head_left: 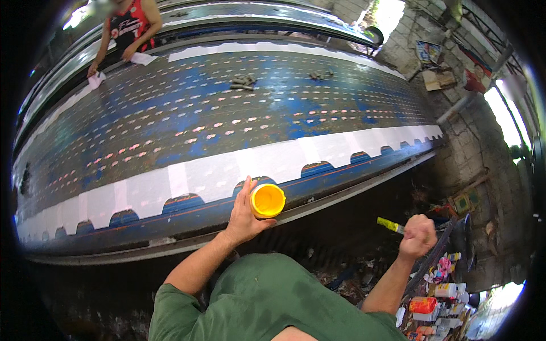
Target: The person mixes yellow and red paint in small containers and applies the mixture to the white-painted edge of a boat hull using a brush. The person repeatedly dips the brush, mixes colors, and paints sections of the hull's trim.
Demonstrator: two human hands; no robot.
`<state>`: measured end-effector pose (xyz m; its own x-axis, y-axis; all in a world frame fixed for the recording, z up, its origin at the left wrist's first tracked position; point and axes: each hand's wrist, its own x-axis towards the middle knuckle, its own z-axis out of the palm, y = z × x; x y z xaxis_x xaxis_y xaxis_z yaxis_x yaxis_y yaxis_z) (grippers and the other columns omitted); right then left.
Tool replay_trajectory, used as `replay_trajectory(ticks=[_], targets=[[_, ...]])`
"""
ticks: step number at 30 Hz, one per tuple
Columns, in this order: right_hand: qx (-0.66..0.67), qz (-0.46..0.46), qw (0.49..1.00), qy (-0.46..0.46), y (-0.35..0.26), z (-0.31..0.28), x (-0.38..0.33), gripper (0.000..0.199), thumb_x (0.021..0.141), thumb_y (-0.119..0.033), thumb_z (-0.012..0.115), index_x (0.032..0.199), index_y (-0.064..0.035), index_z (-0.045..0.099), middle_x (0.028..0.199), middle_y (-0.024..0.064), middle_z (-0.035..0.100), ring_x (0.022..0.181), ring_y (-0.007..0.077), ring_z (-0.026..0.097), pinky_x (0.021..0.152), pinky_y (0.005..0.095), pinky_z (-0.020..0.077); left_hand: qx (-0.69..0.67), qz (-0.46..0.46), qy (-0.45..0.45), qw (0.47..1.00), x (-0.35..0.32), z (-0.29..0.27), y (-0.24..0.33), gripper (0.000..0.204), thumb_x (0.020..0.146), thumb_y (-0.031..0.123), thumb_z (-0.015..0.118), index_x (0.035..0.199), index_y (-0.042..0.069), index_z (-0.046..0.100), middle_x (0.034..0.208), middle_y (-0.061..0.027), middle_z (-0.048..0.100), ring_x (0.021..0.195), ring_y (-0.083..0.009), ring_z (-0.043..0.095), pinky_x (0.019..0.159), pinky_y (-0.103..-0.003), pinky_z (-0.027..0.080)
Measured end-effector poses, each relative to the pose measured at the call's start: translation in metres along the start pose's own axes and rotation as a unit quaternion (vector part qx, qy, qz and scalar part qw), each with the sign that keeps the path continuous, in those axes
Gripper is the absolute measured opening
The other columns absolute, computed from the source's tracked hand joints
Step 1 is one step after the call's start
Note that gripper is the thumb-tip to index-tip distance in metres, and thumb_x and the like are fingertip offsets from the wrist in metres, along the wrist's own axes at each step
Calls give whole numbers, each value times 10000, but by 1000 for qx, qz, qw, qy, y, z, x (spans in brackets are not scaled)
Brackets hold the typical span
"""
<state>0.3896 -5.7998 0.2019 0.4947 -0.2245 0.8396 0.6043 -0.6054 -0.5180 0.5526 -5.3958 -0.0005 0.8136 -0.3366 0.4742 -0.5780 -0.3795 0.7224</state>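
Gripping a yellow pot (267, 200) in my left hand (244, 216), I held it at the near edge of the long blue worktop (227, 125), just beside the white sheets (216, 176) along that edge. My right hand (418, 236) was closed round a yellow-tipped brush (390, 225), out over the littered floor (341, 250). Another person (128, 28) touched white sheets at the far side.

— What is worn on the upper body?
— A dark green T-shirt is worn, made of plain cloth, with no print or marking to be seen.
— How are the sleeves cut?
— They are cut short and end above the elbows, so both forearms are left bare.
— Is anything worn on the left hand (243, 219) or the right hand (418, 236)?
— Both are left bare.
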Motion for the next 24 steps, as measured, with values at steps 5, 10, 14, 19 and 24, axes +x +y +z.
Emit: replay_trajectory(ticks=[5, 10, 14, 19, 24], targets=[[-305, 84, 930, -190, 4, 8, -25, 428, 1055, -148, 739, 732, -35, 481, 663, 163, 444, 527, 348, 460, 530, 451, 349, -59, 5, 45, 997, 13, 26, -4, 1453, 686, 279, 1071, 1776, -30, 162, 1548, -188, 597, 1455, -393, 581, 1321, -484, 388], [-343, 154, 880, -290, 33, 18, -54, 453, 1055, -267, 768, 743, -51, 521, 679, 208, 533, 616, 466, 578, 560, 508, 426, -123, -28, 32, 991, 32, 22, 0, 1541, 705, 210, 1065, 1797, -12, 1, 1480, -171, 641, 1401, -363, 628, 1279, -476, 439], [-346, 204, 814, -418, 73, 8, -70, 418, 1062, -344, 752, 790, -58, 615, 735, 219, 647, 723, 486, 677, 623, 553, 508, -64, 35, 70, 995, 47, 2, 23, 1530, 709, 190, 1060, 1795, -9, 0, 1492, -184, 635, 1410, -355, 628, 1298, -476, 415], [-334, 229, 763, -504, 135, -3, -58, 393, 1081, -382, 724, 868, -53, 701, 777, 227, 709, 794, 498, 717, 696, 586, 545, -22, 71, 126, 989, 60, -16, 28, 1552, 718, 169, 1062, 1789, 2, -48, 1523, -193, 609, 1427, -356, 620, 1316, -484, 400], [-171, 213, 790, -550, 210, 2, -32, 327, 1098, -274, 723, 887, -30, 671, 743, 263, 628, 711, 502, 669, 616, 528, 483, 128, 29, 235, 963, 62, -27, 73, 1533, 726, 187, 1067, 1782, 11, -31, 1559, -192, 585, 1467, -352, 587, 1372, -505, 310]])
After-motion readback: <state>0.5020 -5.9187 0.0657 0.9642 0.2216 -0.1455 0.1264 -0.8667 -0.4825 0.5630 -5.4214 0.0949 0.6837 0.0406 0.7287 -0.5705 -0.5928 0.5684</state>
